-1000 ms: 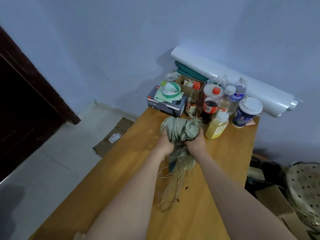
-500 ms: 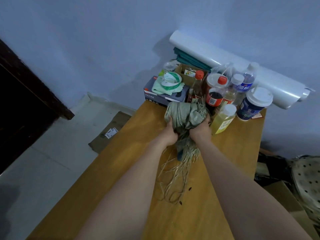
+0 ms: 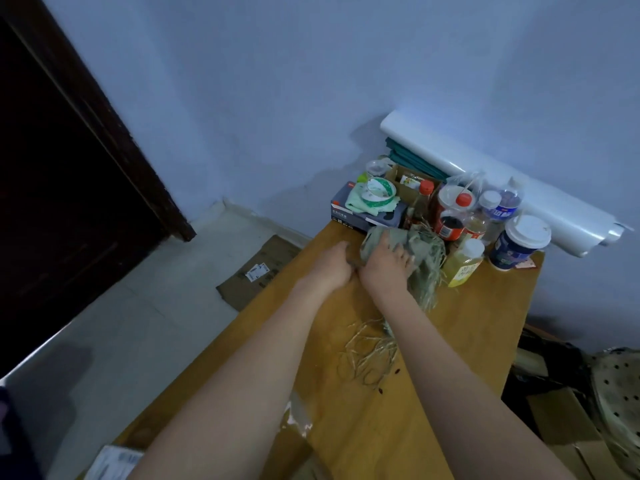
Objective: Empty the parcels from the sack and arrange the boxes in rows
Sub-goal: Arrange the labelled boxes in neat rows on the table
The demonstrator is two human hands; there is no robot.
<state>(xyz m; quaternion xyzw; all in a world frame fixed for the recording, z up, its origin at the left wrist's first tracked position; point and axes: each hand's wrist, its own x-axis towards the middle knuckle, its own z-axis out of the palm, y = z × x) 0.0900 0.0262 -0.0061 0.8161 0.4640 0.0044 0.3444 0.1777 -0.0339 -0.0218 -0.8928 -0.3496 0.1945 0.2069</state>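
- Both hands, left [image 3: 334, 263] and right [image 3: 386, 268], are side by side, clutching the crumpled grey-green woven sack [image 3: 412, 251].
- Sack sits on the yellow wooden tabletop [image 3: 485, 327], right against the bottles [image 3: 464, 261] at the far end.

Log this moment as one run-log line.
left hand: grips edge of crumpled grey-green woven sack | right hand: presses on sack | sack: on yellow wooden table, beside bottles | boxes: none seen

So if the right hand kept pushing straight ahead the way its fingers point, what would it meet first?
The right hand already grips the bunched sack. Pushed on, it would probably drive the sack into the yellow bottle or the red-labelled bottles right behind it; depth is unclear.
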